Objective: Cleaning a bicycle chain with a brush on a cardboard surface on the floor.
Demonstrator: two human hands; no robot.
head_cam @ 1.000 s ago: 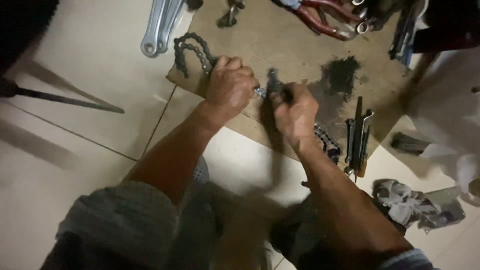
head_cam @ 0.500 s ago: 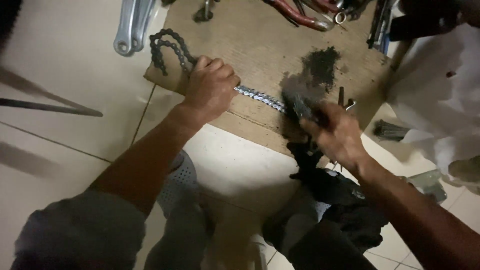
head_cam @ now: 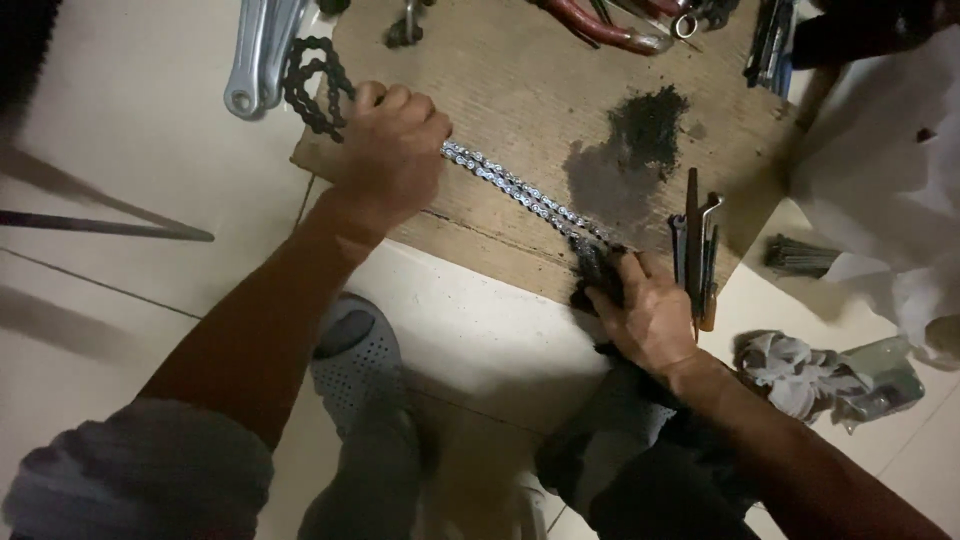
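A bicycle chain (head_cam: 515, 188) lies stretched diagonally across a brown board (head_cam: 540, 80) on the tiled floor. My left hand (head_cam: 390, 150) is closed over the chain near its dirty, coiled end (head_cam: 305, 85) at the board's left edge. My right hand (head_cam: 645, 310) clamps a dark rag (head_cam: 598, 272) around the chain at the board's near edge. The stretch of chain between my hands looks shiny and clean.
A dark grease stain (head_cam: 635, 135) marks the board. Small metal tools (head_cam: 695, 250) lie beside my right hand, red-handled pliers (head_cam: 600, 25) at the far edge, silver crank arms (head_cam: 262, 50) at upper left. A crumpled rag (head_cam: 800, 370) lies on the floor right. A grey shoe (head_cam: 355, 355) is below.
My right hand has slid the rag along the chain away from my left hand, down to the board's near edge, baring a longer shiny stretch. My left hand stays on the chain.
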